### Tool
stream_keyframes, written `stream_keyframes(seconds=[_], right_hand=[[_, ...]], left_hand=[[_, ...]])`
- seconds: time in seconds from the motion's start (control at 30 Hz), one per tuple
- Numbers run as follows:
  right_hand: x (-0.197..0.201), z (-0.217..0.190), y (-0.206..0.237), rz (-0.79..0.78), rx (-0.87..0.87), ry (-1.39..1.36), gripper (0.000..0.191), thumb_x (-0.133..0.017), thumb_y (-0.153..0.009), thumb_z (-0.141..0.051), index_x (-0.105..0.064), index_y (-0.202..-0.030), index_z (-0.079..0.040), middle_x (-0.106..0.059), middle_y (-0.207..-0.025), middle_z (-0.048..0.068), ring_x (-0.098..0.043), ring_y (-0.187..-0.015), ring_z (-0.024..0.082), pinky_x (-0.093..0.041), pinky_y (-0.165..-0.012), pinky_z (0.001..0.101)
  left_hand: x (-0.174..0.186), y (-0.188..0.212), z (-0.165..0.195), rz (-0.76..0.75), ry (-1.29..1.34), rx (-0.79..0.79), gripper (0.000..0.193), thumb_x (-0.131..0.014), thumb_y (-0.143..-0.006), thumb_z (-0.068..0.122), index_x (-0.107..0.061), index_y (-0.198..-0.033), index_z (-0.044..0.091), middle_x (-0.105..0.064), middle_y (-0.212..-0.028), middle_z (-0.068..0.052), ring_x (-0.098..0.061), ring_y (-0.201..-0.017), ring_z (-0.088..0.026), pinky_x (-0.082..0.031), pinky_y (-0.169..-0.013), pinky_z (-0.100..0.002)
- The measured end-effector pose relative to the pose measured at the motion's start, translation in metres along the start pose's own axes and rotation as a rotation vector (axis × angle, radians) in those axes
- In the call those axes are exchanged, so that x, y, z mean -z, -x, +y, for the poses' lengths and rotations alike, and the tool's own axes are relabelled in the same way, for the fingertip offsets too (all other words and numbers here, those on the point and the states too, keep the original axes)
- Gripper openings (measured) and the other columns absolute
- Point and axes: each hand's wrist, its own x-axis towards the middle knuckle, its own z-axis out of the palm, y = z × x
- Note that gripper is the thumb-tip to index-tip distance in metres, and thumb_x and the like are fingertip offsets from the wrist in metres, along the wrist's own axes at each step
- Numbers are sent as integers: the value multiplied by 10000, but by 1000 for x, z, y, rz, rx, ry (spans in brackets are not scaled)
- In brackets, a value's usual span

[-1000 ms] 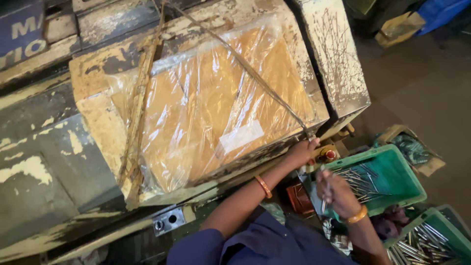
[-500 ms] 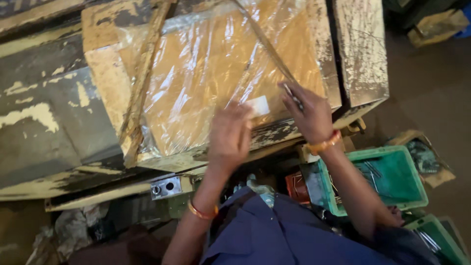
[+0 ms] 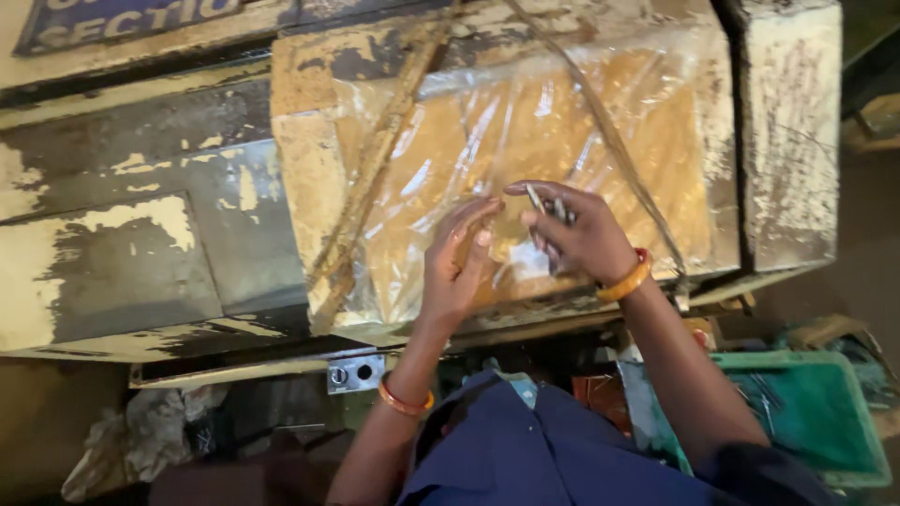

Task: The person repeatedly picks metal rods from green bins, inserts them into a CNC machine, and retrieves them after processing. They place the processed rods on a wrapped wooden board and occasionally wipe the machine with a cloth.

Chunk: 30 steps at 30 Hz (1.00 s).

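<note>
Our right hand (image 3: 577,234) pinches thin metal pins (image 3: 548,208) at the fingertips; our open left hand (image 3: 459,258) rests just beside, on the plastic sheet (image 3: 469,122)

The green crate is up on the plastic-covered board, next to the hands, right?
No. The head view shows the green crate down low beside the person, below the plastic-covered board. Only the hands, left and right, are over the board.

- Plastic sheet (image 3: 525,122) lies on the block (image 3: 309,169).
- Left hand (image 3: 457,262) rests on the sheet, just left of the right hand (image 3: 577,234).
- Right hand holds pins (image 3: 548,206) above the sheet.
- Crate (image 3: 816,412) sits right of the person, below the block.
</note>
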Motion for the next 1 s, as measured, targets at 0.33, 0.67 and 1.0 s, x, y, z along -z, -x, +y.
stream_keyframes(seconds=[0.33,0.67,1.0], right_hand=[[-51,5,-25,-95,421,502,973,-855,-767,-143,-350,-1599,-158,-531,-1535,157,-703,-1120,337,-603,-872,382],[-55,11,-21,-86,333,288,763,-830,-829,-132,-495,-1514,-135,-749,-1215,65,-707,-757,68,-592,-670,252],[-61,17,-4,3,-58,-201,481,-610,-1027,-226,-582,-1471,-42,-658,-755,8,-537,-541,48,-406,-434,196]], left_hand=[[21,-1,-50,14,319,136,141,-718,-1023,129,-724,-1080,0,-700,-1214,-130,-635,-1281,-235,-498,-1108,-372],[24,5,-76,-23,775,283,80,-692,-1005,54,-657,-1042,-8,-676,-1180,-90,-640,-1111,-144,-529,-987,-335],[24,8,-69,9,537,229,316,-515,-1113,275,-684,-1070,12,-668,-990,-15,-622,-912,-92,-511,-867,-268]])
